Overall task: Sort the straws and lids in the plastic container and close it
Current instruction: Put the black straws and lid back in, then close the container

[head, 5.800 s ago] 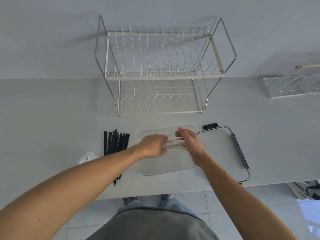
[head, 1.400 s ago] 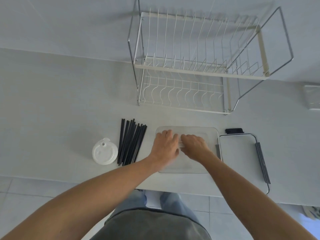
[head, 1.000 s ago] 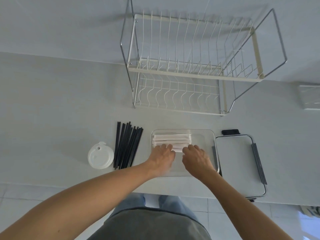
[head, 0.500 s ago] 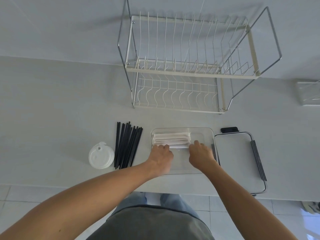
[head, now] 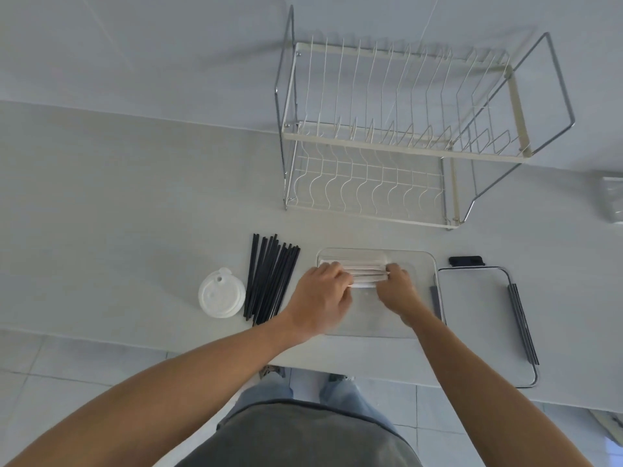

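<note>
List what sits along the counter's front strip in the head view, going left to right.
white cup lid → black straws → left hand → wrapped white straws → right hand → container lid, lying beside the clear plastic container that holds the wrapped straws.
</note>
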